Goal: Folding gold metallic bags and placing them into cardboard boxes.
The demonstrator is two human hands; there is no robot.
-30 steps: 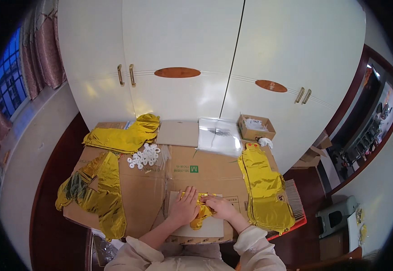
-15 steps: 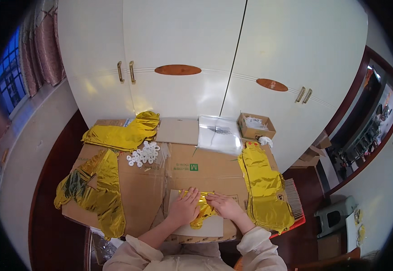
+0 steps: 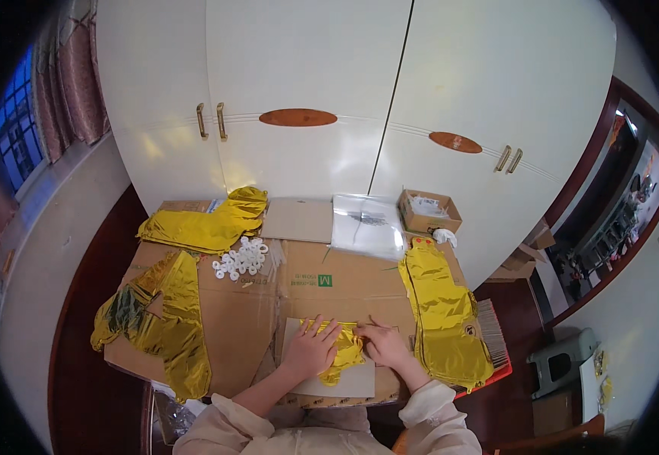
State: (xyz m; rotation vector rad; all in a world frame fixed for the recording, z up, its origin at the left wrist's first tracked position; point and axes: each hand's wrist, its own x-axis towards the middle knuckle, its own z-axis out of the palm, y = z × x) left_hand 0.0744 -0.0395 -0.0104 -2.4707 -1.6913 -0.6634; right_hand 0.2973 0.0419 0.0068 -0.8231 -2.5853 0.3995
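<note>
A small gold foil balloon (image 3: 350, 350), deflated and partly folded, lies on a grey card (image 3: 360, 383) at the front of the cardboard-covered table. My left hand (image 3: 312, 350) is laid flat over the balloon's left part, fingers stretched out and apart. At the balloon's upper right edge, my right hand (image 3: 386, 347) has its fingers bent in and pinched on the foil. The palms hide part of the balloon and the card.
Flat gold foil balloons lie at the left (image 3: 181, 318), back left (image 3: 208, 227) and right (image 3: 443, 315). White rings (image 3: 240, 259) are heaped near a stack of clear plastic bags (image 3: 367, 227). A small carton (image 3: 429, 212) stands back right; a red tray of sticks (image 3: 492, 337) sits beside the right-hand foil.
My right hand's fingers have drawn in from lying stretched over the foil to a pinch at its right edge, baring more of the balloon. My left hand stays nearly in place.
</note>
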